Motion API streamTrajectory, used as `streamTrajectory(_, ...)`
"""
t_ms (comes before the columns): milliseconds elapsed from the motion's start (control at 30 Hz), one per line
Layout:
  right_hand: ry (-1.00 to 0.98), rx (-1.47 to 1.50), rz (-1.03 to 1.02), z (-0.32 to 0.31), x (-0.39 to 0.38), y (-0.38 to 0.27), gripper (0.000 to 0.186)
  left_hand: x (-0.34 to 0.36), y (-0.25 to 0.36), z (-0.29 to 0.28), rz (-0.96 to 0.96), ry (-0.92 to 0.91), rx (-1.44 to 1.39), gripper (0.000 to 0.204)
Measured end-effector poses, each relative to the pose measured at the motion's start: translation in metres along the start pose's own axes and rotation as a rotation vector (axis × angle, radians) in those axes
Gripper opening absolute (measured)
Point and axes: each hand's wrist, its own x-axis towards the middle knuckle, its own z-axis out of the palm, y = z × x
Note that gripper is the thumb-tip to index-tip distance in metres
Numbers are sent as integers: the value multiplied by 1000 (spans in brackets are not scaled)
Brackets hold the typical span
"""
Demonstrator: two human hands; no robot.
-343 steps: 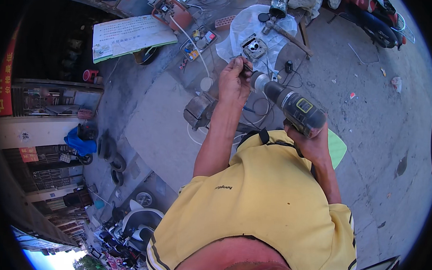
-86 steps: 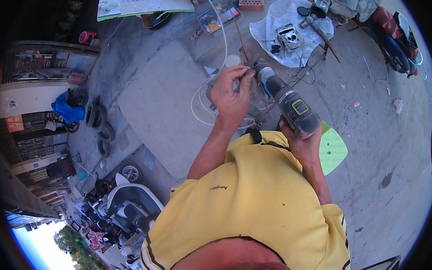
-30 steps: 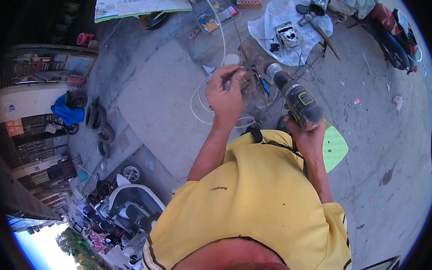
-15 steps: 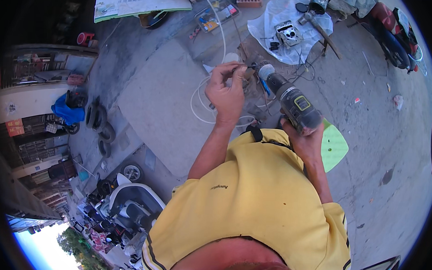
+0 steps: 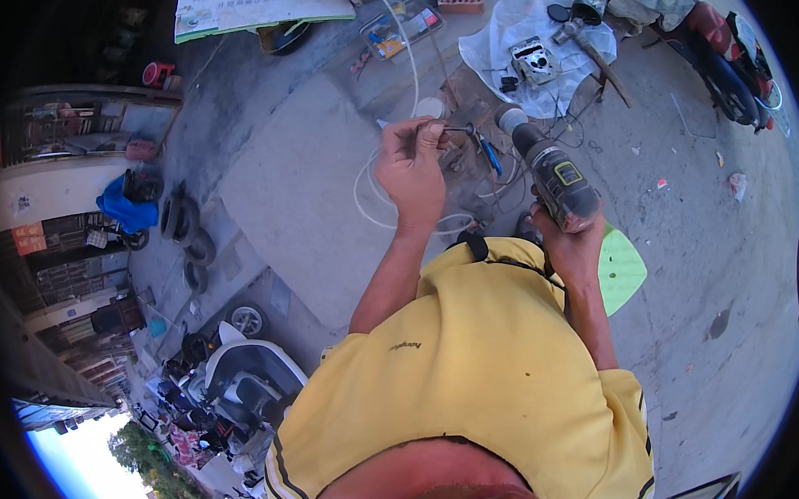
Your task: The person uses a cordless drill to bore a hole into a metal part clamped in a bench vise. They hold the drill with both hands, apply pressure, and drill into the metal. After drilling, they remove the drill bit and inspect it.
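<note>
My left hand (image 5: 411,179) pinches a thin dark engine valve (image 5: 463,128) between thumb and fingers, its flared head pointing right. My right hand (image 5: 572,250) is wrapped round the handle of a dark cordless drill (image 5: 556,178). The drill's pale round front end (image 5: 512,119) points away from me, and a gap separates it from the valve. Beneath and between the two hands, blue-handled pliers (image 5: 490,154) lie among cluttered small parts. A white hose (image 5: 366,205) loops on the ground by my left hand.
A metal engine part (image 5: 534,63) and a hammer (image 5: 603,71) lie on white plastic sheeting (image 5: 490,50). A parts tray (image 5: 400,34) and a red brick (image 5: 461,2) are farther off. A green stool (image 5: 623,273) shows by my right side; tires (image 5: 187,218) lie left.
The drill has moved slightly right, away from the valve, which its front end met before. My left hand has shifted a little left, and more of the valve shows.
</note>
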Motion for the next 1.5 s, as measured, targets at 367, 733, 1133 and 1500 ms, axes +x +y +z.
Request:
streamTrajectory(367,-2,300,66,0,-2,-17,37,20,-46,-27,-944,9,-953,19)
streamTrajectory(733,17,353,100,-4,-1,-15,39,23,-53,-32,-1017,-16,-1085,15)
streamTrajectory(1133,1,645,274,-10,4,-5,42,12,-18,-26,-655,-25,-529,28)
streamTrajectory(1500,32,539,258,4,-8,-10,43,12,-68,-55,-1063,-27,-1062,24)
